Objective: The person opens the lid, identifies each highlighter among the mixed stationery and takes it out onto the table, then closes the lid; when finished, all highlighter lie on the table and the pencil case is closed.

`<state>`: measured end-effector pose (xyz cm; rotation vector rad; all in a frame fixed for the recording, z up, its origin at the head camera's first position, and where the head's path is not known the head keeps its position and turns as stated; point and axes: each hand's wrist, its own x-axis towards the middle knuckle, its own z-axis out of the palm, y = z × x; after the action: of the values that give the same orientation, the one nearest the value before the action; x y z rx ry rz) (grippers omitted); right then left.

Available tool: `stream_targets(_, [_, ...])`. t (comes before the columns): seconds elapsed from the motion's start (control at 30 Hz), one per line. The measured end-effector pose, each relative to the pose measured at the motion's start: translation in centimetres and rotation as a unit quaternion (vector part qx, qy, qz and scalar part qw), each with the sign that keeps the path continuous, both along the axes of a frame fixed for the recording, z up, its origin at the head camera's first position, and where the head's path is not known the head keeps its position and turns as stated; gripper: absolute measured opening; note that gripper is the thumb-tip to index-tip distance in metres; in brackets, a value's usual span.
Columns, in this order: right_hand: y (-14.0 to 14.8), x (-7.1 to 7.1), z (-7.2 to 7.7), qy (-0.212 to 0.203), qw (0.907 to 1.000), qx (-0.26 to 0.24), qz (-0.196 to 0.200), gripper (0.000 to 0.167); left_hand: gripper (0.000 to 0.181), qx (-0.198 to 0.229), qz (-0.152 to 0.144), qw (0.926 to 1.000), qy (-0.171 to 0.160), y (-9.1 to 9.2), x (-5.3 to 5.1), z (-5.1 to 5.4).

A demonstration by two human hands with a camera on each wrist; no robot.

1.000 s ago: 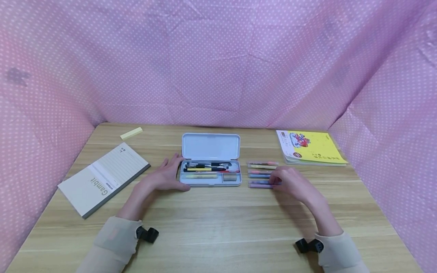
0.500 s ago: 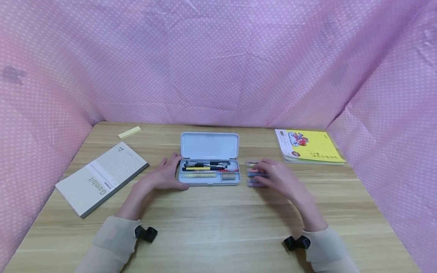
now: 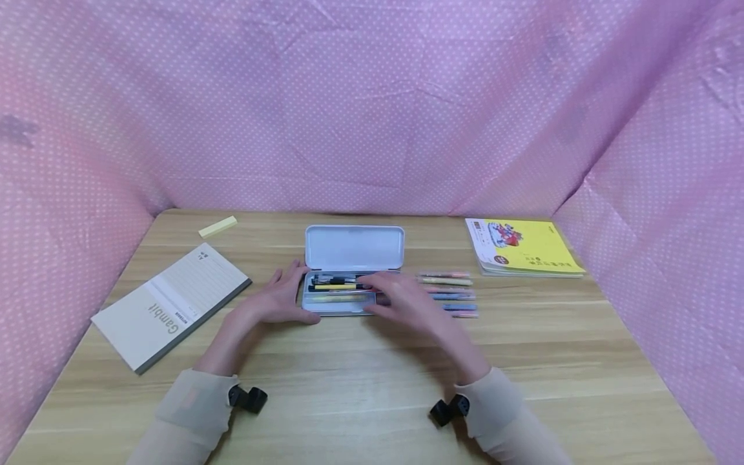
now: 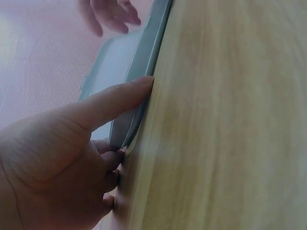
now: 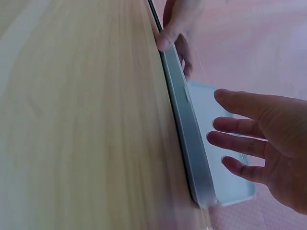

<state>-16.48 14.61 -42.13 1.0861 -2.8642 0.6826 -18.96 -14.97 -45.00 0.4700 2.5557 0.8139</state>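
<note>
A pale metal pencil case [image 3: 354,248] lies in the middle of the head view, its lid raised at the back. Several pens [image 3: 336,287] fill the visible left part of its tray. My left hand [image 3: 279,302] grips the case's left end; in the left wrist view the thumb [image 4: 122,98] presses the front wall and the fingers bend round the end. Over the right part of the tray hovers my right hand [image 3: 407,303], hiding what lies beneath. Its fingers [image 5: 240,141] are spread and hold nothing in the right wrist view.
Just right of the case, several coloured pens [image 3: 456,296] lie in a row, partly behind the right hand. A grey notebook [image 3: 174,307] lies at the left, with a pale yellow strip [image 3: 217,227] behind it. Yellow booklets [image 3: 526,248] are stacked at the back right.
My right hand has moved left, from the row of coloured pens to above the right part of the pencil case. My left hand has stayed at the case's left end.
</note>
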Motion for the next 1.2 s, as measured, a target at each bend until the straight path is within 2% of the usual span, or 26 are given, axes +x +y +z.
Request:
stream_targets(0.17, [-2.0, 0.0, -0.3, -0.005, 0.9998, 0.008, 0.017, 0.047, 0.106, -0.001, -0.002, 1.0000, 0.005, 0.0, 0.0, 0.0])
stream_targets(0.33, [-3.2, 0.0, -0.6, 0.007, 0.9991, 0.022, 0.036, 0.043, 0.107, -0.001, -0.007, 0.9999, 0.011, 0.0, 0.0, -0.1])
stream_targets(0.57, [-3.5, 0.4, -0.9, 0.033, 0.9978, 0.051, 0.026, 0.040, 0.108, -0.004, -0.009, 0.9999, 0.012, 0.0, -0.1, -0.1])
stream_targets(1.03, [-3.0, 0.4, -0.9, 0.013, 0.9968, 0.078, 0.010, 0.029, 0.105, -0.001, -0.011, 0.9998, 0.018, 0.0, -0.2, -0.2])
stream_targets(1.2, [-3.0, 0.4, -1.0, 0.005, 0.9968, 0.079, 0.008, 0.027, 0.106, -0.005, -0.005, 0.9999, 0.009, -0.1, -0.2, -0.4])
